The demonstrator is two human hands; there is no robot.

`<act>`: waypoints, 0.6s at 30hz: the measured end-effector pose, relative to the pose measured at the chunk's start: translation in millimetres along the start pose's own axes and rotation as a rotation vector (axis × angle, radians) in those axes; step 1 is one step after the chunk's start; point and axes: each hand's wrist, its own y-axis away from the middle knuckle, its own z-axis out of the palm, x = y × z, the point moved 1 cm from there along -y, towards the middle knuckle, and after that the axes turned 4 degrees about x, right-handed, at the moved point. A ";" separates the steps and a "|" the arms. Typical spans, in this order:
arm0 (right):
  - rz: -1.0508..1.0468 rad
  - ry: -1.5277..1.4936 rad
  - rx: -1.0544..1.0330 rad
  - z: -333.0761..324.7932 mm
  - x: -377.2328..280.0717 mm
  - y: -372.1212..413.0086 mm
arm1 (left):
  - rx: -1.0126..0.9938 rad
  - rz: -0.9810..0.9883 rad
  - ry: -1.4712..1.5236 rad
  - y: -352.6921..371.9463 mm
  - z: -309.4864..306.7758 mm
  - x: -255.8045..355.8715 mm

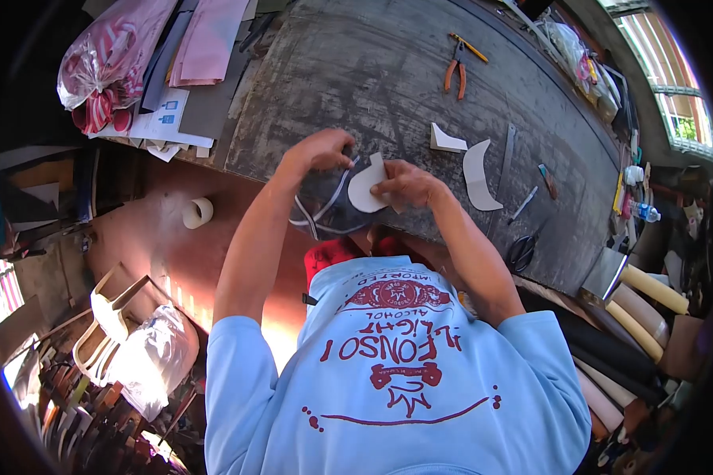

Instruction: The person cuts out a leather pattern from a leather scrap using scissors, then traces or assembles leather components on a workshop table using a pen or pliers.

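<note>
My left hand (325, 150) is closed, its fingers pinching the upper end of a thin pale strip (337, 192). The strip runs down past the near table edge, beside other pale bands against something dark that I cannot make out. My right hand (406, 185) grips a white cut-out piece (364, 190) with a rounded lower end and a narrow top, thumb on its face. To the right, a curved white piece (476, 176) and a smaller white piece (446, 140) lie on the table.
Orange-handled pliers (455, 73) lie on the dark worktable (333, 79). A metal ruler (509, 154), a pen (523, 203), a wooden-handled tool (547, 181) and dark-handled scissors (521, 252) lie to the right. A tape roll (197, 213) and a chair (111, 317) are at left.
</note>
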 end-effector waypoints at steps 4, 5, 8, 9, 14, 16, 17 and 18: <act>-0.090 -0.532 0.065 -22.4 23.9 -7.2 | -0.012 -0.030 0.197 -36.6 -25.5 -8.8; -0.134 -0.604 0.081 -17.1 28.5 -9.0 | -0.001 -0.023 0.177 -39.0 -30.3 -11.6; -0.168 -0.734 0.080 -4.6 44.9 -13.0 | -0.047 -0.028 0.082 -44.8 -39.4 -11.4; -0.180 -0.771 0.090 1.5 50.8 -14.8 | -0.064 -0.008 0.041 -47.5 -39.9 -12.8; -0.143 -0.520 0.350 10.3 44.5 -16.1 | 0.010 0.185 -0.395 -57.8 -24.0 -17.6; -0.163 -0.253 0.474 13.9 41.3 -16.5 | -0.002 0.171 -0.476 -63.2 -13.4 -15.7; -0.172 -0.113 0.532 14.1 37.6 -16.0 | 0.030 0.204 -0.544 -65.3 -11.1 -13.8; -0.160 -0.111 0.548 14.6 33.2 -14.1 | 0.064 0.237 -0.614 -66.2 -10.1 -11.4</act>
